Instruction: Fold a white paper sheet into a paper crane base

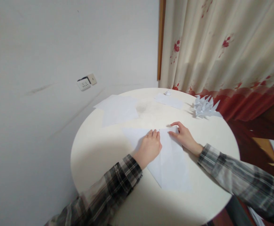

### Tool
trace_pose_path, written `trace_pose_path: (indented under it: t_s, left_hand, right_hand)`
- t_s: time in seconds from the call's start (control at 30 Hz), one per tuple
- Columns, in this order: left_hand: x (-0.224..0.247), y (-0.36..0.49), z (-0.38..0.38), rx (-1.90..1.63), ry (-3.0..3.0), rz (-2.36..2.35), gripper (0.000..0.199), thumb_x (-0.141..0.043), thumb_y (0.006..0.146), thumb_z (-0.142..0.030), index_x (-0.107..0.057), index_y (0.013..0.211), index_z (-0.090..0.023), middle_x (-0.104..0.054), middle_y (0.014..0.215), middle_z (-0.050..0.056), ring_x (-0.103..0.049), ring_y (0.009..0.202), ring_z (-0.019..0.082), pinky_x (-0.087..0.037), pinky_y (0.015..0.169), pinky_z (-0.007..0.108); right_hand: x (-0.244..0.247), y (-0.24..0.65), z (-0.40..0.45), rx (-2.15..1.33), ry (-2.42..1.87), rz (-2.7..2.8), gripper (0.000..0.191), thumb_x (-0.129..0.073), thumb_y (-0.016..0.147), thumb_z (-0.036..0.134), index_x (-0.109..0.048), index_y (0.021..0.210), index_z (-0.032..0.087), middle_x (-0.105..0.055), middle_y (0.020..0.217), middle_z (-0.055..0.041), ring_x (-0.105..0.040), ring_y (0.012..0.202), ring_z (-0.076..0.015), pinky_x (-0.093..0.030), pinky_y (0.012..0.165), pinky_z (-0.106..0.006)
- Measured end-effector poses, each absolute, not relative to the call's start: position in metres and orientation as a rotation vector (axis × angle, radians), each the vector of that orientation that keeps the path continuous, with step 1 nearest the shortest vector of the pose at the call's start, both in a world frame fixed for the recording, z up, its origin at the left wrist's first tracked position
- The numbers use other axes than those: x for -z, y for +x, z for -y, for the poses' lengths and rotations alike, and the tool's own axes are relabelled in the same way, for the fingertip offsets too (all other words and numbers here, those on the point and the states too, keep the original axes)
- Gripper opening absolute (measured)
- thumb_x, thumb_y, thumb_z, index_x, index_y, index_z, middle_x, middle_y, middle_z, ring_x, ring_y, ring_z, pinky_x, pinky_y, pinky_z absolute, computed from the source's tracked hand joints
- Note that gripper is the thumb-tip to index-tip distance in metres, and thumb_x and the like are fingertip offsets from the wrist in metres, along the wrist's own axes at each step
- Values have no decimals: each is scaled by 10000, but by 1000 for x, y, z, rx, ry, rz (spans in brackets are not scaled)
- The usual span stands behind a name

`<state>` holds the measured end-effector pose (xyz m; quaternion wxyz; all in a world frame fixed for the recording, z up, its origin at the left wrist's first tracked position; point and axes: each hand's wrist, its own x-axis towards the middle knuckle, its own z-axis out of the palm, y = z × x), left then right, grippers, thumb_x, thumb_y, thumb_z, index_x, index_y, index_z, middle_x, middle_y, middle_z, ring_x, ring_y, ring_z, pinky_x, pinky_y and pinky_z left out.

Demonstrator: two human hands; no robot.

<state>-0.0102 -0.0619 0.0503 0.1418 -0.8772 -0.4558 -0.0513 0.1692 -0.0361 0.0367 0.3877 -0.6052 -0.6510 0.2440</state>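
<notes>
A white sheet of paper (172, 163), partly folded into a pointed shape, lies on the round white table (99, 157). My left hand (149, 147) rests flat on the sheet's left part, fingers together, pressing it down. My right hand (185, 136) touches the sheet's upper right corner with its fingertips, pinching the edge there. Both arms wear plaid sleeves.
Loose white sheets (119, 110) lie at the table's back left, another sheet (169, 101) and a small paper scrap (167, 92) at the back. A pile of folded paper figures (205, 107) sits at the back right. A flowered curtain (221, 47) hangs behind; a wall socket (86, 82) is at the left.
</notes>
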Motion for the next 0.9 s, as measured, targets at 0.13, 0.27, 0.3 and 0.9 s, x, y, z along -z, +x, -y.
trace_pose_path:
  t_s: [0.13,0.27,0.3,0.9]
  left_hand:
    - [-51,-9,63,89,-2506,1290,430,-435,841,-174,-461,1232,3,-488,1268,219,-471,1161,278,-437,900,358]
    - [-50,-9,63,63,-2493,1293,441,-428,847,-178,-454,1244,13,-481,1276,222,-466,1166,284,-443,898,357]
    - [-50,-8,63,56,-2490,1295,445,-427,847,-176,-450,1248,14,-480,1278,222,-466,1167,285,-443,900,356]
    - [-50,-10,65,117,-2515,1353,427,-442,846,-190,-456,1248,-44,-482,1290,188,-472,1168,276,-444,902,358]
  right_hand:
    - [-36,170,36,-651,-1532,1666,328,-547,700,342,-501,987,192,-505,556,43,-439,500,-126,-302,481,-224]
    - [-36,170,37,-662,-1520,1655,308,-543,698,331,-499,970,196,-475,525,56,-419,477,-120,-287,468,-218]
    - [-37,170,37,-662,-1515,1651,304,-543,697,330,-500,967,196,-467,518,59,-413,472,-118,-284,465,-217]
    - [-37,171,38,-641,-1522,1669,281,-529,698,315,-542,948,188,-526,569,32,-452,508,-130,-317,496,-230]
